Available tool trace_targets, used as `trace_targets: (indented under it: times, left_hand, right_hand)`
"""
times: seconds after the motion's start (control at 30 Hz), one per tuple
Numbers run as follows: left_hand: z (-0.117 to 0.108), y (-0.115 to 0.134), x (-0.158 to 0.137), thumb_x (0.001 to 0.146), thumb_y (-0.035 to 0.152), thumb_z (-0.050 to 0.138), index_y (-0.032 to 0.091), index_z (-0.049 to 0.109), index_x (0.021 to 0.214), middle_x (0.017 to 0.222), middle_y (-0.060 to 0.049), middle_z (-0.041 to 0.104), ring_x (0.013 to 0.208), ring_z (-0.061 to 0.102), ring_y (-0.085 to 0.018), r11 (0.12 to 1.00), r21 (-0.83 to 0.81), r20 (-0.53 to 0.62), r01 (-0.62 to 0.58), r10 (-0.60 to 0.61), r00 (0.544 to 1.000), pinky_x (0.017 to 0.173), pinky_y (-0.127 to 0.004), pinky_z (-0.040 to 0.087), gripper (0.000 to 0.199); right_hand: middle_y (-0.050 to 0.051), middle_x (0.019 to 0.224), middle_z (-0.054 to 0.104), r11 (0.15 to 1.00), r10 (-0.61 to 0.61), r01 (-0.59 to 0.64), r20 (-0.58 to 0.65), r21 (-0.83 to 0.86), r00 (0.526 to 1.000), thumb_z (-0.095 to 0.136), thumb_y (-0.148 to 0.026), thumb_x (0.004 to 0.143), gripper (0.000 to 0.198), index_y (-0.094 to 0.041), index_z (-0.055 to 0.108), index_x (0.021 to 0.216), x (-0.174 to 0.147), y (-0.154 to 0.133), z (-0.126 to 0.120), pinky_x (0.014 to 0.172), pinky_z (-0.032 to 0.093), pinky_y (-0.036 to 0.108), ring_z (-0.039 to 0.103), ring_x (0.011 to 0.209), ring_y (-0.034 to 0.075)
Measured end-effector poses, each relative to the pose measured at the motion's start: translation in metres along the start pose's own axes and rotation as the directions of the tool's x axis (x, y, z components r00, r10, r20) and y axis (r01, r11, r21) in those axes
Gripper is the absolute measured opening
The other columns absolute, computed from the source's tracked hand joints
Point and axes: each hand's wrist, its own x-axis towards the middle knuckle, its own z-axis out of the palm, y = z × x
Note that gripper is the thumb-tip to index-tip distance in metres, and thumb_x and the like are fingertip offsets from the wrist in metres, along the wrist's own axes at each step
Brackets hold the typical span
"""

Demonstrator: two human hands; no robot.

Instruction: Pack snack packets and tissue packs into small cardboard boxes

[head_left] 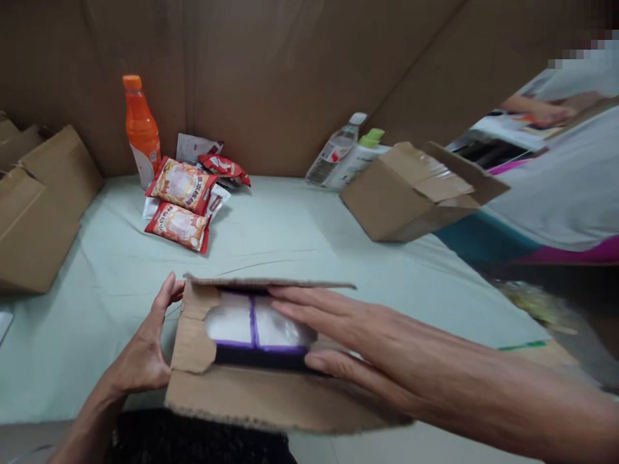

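In the near middle an opened cardboard box [290, 393] has its long flaps spread to the front and back. Inside it lie white packs with purple edges [229, 322], side by side. My left hand [140, 351] curves round the box's left end, the fingertips by the back corner and the palm against the side. Across the right part of the opening, my right hand [348, 335] lies with fingers stretched over the packs and the thumb apart, near the front edge. The right end flap is mostly hidden under this hand.
On the green-covered table [271, 219] are red snack packets [181, 187], an orange drink bottle [142, 132], a clear bottle [336, 151] and a white bottle with green cap [360, 158]. Cardboard boxes stand left [43, 206] and right [411, 190]. A person [575, 174] is at right.
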Motion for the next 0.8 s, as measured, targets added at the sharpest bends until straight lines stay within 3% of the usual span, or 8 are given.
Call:
trace_targets:
  times: [0.1, 0.2, 0.37, 0.5, 0.57, 0.67, 0.8]
  left_hand:
    - [0.0, 0.001, -0.006, 0.073, 0.061, 0.088, 0.046, -0.007, 0.163, 0.17, -0.012, 0.027, 0.155, 0.029, -0.044, 1.0, 0.013, -0.017, -0.006, 0.006, 1.0, 0.124, -0.067, 0.028, 0.131]
    - [0.001, 0.001, -0.01, 0.075, 0.06, 0.087, 0.049, -0.006, 0.163, 0.171, -0.01, 0.027, 0.155, 0.028, -0.046, 1.0, 0.002, -0.043, 0.011, -0.011, 0.999, 0.122, -0.07, 0.029, 0.128]
    - [0.004, -0.006, -0.01, 0.073, 0.062, 0.087, 0.038, -0.013, 0.164, 0.174, -0.017, 0.013, 0.156, 0.019, -0.049, 0.998, 0.005, -0.011, 0.064, -0.064, 0.998, 0.123, -0.071, 0.025, 0.138]
    - [0.005, -0.012, -0.008, 0.088, 0.058, 0.074, 0.031, -0.009, 0.166, 0.175, -0.016, 0.004, 0.158, 0.011, -0.047, 0.996, 0.052, 0.034, 0.075, -0.077, 0.996, 0.126, -0.068, 0.017, 0.118]
    - [0.005, -0.013, -0.007, 0.092, 0.056, 0.069, 0.032, -0.005, 0.167, 0.176, -0.013, 0.005, 0.159, 0.011, -0.045, 0.997, 0.057, 0.019, 0.059, -0.06, 0.998, 0.127, -0.066, 0.016, 0.108]
    - [0.002, -0.011, -0.011, 0.088, 0.059, 0.073, 0.038, 0.0, 0.167, 0.176, -0.01, 0.008, 0.158, 0.013, -0.046, 0.997, 0.052, 0.014, 0.048, -0.049, 0.999, 0.126, -0.068, 0.017, 0.11]
    - [-0.004, -0.005, -0.015, 0.082, 0.058, 0.08, 0.045, -0.011, 0.163, 0.176, -0.009, 0.004, 0.157, 0.014, -0.049, 0.991, 0.102, -0.004, 0.081, -0.081, 0.997, 0.122, -0.074, 0.02, 0.123]
  right_hand:
    - [0.014, 0.155, 0.055, 0.99, -0.051, 0.06, 0.077, -0.125, 0.996, 0.061, -0.035, 0.095, 0.064, -0.019, 0.047, 0.156, 0.009, 0.006, 0.006, 0.106, 0.055, 0.049, 0.057, 0.137, 0.032]
    - [0.023, 0.148, 0.058, 0.964, -0.07, 0.084, 0.065, -0.251, 0.995, 0.074, -0.032, 0.082, 0.075, -0.011, 0.052, 0.15, 0.022, -0.001, 0.015, 0.105, 0.053, 0.059, 0.06, 0.13, 0.04]
    - [0.023, 0.127, 0.07, 0.938, -0.093, 0.068, -0.055, -0.341, 0.994, 0.08, -0.032, 0.075, 0.061, -0.009, 0.067, 0.13, 0.036, -0.017, 0.038, 0.099, 0.055, 0.057, 0.067, 0.113, 0.039]
    - [0.02, 0.118, 0.073, 0.961, -0.004, -0.01, -0.049, -0.277, 0.999, 0.077, -0.027, 0.074, 0.046, -0.01, 0.071, 0.116, 0.045, -0.02, 0.048, 0.096, 0.056, 0.054, 0.066, 0.107, 0.036]
    - [0.016, 0.109, 0.074, 0.976, 0.058, -0.058, -0.006, -0.212, 0.998, 0.074, -0.023, 0.073, 0.033, -0.012, 0.073, 0.104, 0.047, -0.023, 0.042, 0.096, 0.054, 0.053, 0.066, 0.102, 0.034]
    - [0.01, 0.1, 0.073, 0.992, 0.092, -0.092, 0.003, -0.088, 0.996, 0.069, -0.016, 0.071, 0.022, -0.019, 0.072, 0.093, 0.042, -0.03, 0.016, 0.099, 0.05, 0.052, 0.064, 0.098, 0.03]
    - [0.007, 0.099, 0.073, 1.0, 0.012, -0.013, -0.065, -0.018, 0.998, 0.062, -0.018, 0.081, 0.007, -0.023, 0.066, 0.084, 0.034, -0.037, -0.023, 0.09, 0.052, 0.046, 0.064, 0.094, 0.026]
